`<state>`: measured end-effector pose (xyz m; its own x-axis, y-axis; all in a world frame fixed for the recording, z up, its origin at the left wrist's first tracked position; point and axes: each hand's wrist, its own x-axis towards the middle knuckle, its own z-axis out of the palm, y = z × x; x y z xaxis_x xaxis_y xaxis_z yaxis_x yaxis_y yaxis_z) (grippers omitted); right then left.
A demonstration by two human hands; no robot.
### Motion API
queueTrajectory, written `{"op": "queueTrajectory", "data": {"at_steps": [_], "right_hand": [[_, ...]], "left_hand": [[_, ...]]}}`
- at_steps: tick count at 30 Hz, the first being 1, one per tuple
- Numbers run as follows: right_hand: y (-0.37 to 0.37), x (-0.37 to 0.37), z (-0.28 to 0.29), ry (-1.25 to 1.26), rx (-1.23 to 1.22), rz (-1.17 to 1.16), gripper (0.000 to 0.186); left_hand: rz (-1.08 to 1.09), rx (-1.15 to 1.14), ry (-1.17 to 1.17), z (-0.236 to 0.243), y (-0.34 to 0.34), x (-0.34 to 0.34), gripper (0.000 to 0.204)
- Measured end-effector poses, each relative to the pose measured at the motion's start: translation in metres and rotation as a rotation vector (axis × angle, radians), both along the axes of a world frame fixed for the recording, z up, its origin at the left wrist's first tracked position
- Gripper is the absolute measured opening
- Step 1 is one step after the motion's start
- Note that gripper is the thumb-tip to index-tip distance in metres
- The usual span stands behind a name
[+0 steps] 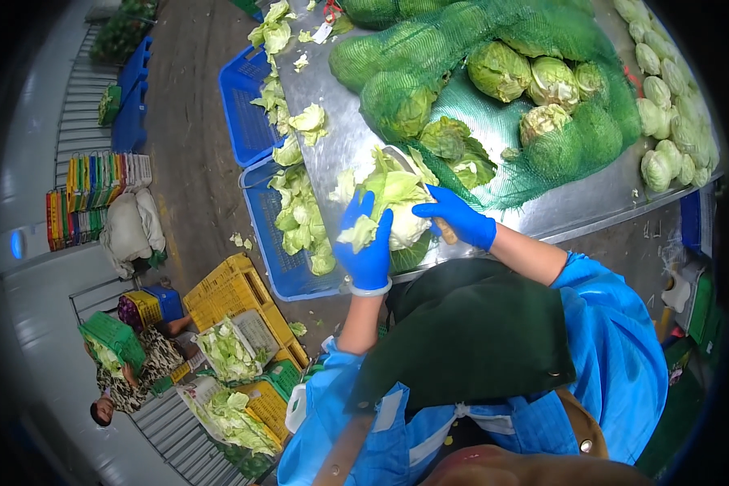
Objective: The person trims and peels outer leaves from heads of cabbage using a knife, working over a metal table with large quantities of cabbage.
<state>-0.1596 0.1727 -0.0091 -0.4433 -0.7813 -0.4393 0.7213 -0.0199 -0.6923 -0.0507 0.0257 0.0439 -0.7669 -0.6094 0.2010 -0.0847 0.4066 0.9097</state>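
Note:
Over the near edge of the metal table is a pale green cabbage (407, 228) with loose outer leaves. My left hand (366, 247), in a blue glove, grips its left side, and a torn leaf (359, 234) lies against the fingers. My blue-gloved right hand (460, 219) is on the cabbage's right side, closed on a wooden-handled knife (445, 232). Most of the blade is hidden by the leaves and hand. Just beyond, a green mesh sack (494, 182) lies opened, with several whole cabbages (553, 83) in it.
Blue crates (259, 275) holding trimmed leaves stand against the table's left edge. Leaf scraps (308, 121) lie on the metal table (332, 166). Several pale cabbages (660, 166) line its right side. At lower left are yellow crates (227, 292) and a person carrying a green crate (113, 336).

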Motion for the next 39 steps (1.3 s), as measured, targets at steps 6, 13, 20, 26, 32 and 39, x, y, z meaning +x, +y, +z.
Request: {"op": "queueTrajectory", "data": {"at_steps": [6,13,20,26,32,39], "right_hand": [[0.008,-0.006,-0.018,0.103,0.033,-0.022,0.033],[0.006,-0.013,-0.015,0.165,0.134,0.062,0.035],[0.026,-0.008,-0.013,-0.006,-0.208,0.099,0.057],[0.019,-0.027,0.016,0.394,-0.119,0.041,0.085],[-0.002,-0.016,0.037,0.771,-0.138,-0.079,0.071],[0.003,-0.038,0.041,0.937,0.144,-0.117,0.052]], "left_hand": [[-0.022,-0.337,-0.018,-0.004,-0.010,0.003,0.029],[0.063,-0.590,-0.018,-0.038,-0.034,0.013,0.011],[0.535,0.092,-0.380,-0.041,-0.097,0.005,0.022],[0.093,-0.505,-0.351,-0.063,-0.106,0.033,0.077],[-0.106,0.612,0.088,-0.023,-0.013,0.013,0.077],[-0.201,-0.626,-0.289,-0.029,-0.028,0.030,0.051]]}}
